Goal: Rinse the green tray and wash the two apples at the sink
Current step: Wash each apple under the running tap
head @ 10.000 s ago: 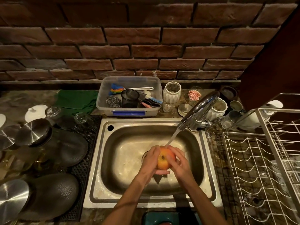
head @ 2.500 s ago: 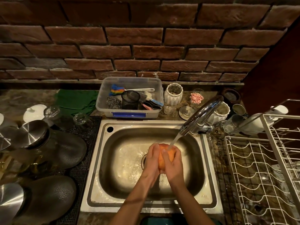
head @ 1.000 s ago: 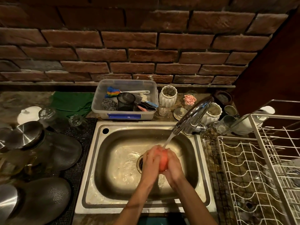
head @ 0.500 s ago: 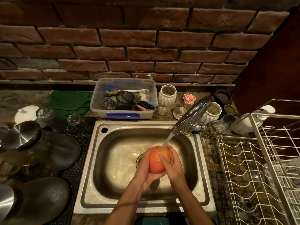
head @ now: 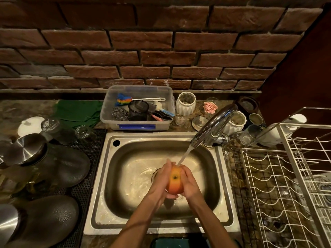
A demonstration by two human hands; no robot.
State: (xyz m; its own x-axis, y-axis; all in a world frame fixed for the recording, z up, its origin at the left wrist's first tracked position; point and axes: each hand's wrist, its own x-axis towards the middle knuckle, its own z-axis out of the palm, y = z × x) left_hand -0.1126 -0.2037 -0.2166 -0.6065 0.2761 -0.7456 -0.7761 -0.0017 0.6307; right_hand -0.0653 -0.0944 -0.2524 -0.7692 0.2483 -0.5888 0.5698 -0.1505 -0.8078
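Over the steel sink, both hands clasp the apple, now turned stem-end up under the tap, washing unfinished.

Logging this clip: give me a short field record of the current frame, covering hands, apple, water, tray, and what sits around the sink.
left hand: cups the apple from its left side
right hand: holds the apple from its right side
apple: held over the sink basin, one dimpled end facing the camera
water: running from the faucet onto the top of the apple
green tray: only an edge shows at the bottom, nearer than the sink
second apple: not visible
behind sink: clear plastic tub of scrubbers
right of sink: white wire rack
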